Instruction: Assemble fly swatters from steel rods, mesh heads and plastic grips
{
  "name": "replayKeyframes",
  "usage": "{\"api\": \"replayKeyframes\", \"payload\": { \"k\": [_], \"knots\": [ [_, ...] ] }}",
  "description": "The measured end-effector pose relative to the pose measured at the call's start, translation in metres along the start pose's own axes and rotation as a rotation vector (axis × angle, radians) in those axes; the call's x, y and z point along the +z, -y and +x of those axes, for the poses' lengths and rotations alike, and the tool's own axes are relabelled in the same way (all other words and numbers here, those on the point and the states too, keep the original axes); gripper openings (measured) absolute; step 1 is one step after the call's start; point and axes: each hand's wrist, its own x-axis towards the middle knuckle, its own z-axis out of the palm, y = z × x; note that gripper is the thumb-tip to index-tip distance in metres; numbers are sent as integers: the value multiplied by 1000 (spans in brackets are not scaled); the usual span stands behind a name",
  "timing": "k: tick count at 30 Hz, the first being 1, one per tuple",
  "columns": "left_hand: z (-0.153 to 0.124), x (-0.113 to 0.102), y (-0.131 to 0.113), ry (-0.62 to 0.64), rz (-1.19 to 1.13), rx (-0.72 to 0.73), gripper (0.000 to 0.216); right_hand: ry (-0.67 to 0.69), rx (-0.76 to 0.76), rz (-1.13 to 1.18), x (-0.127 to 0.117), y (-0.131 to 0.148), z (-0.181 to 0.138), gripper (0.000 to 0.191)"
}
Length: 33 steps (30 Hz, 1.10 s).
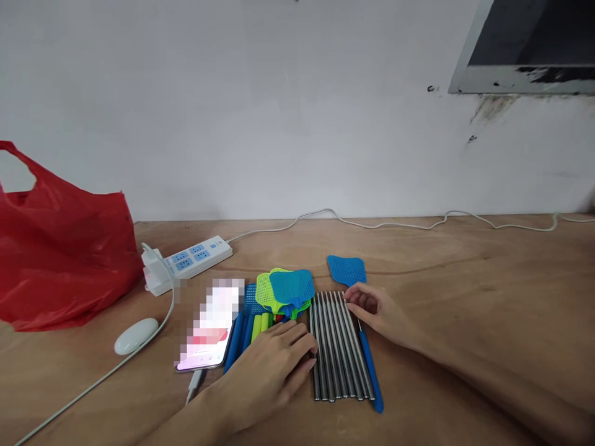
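A row of slim silver metal rods [337, 353] lies side by side on the wooden table, tapering toward the far end. My left hand [279, 359] rests palm down at the row's left edge, fingers bent and slightly apart, nothing visible in it. At the far right end of the row, my right hand [372, 308] has its thumb and index finger pinched at the thin tip of a rod. Just right of the rods is a blue fly swatter [346, 270]. Left of them are piled green swatter heads [264, 291] and another blue swatter head [292, 286], with grips partly under my left hand.
A lit, pixelated phone [211, 334] with a charging cable lies left of the swatters. Behind it is a white power strip [204, 255]. A white oval device [136, 336] and a red plastic bag [69, 248] are at the left. A white cord [376, 226] runs along the wall.
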Motion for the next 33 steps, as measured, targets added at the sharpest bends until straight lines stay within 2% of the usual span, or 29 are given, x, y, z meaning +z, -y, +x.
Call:
{"api": "replayKeyframes", "payload": {
  "k": [5,11,15,19,24,33],
  "knots": [
    [-1,0,0,-25,-7,9,10,-34,-26,-57,-2,5,-11,9],
    [-1,2,-1,2,15,5,10,-42,-81,-162,-2,10,-14,2],
    [-1,1,-2,-6,20,14,11,-56,-74,-256,-1,11,-19,6],
    [-1,2,-2,-42,22,29,11,-76,-29,-344,-1,16,-27,16],
    [-1,2,-1,-29,24,18,11,-55,132,-636,-1,23,-29,15],
    [-1,4,1,-8,24,1,13,-109,228,-630,-5,21,-26,15]
  ]
}}
